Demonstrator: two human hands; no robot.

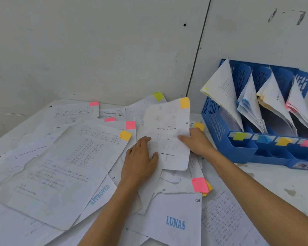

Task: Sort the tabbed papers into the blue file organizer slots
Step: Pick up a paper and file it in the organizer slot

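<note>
A worn paper [164,125] with an orange tab at its top right corner is lifted off the pile in the middle. My right hand [196,142] grips its right edge, thumb on top. My left hand [140,158] lies on its lower left part with the fingers fairly straight. The blue file organizer [220,132] stands at the right. Its four slots hold leaning papers, and its front lip carries green, blue, orange and pink tabs. Loose papers with pink, orange and green tabs [69,166] cover the table around my hands.
White walls meet in a corner behind the pile. A sheet stamped "LUNAS" [175,224] and one stamped "APPROVED" [100,194] lie near the front edge. A strip of bare white table [267,178] shows in front of the organizer.
</note>
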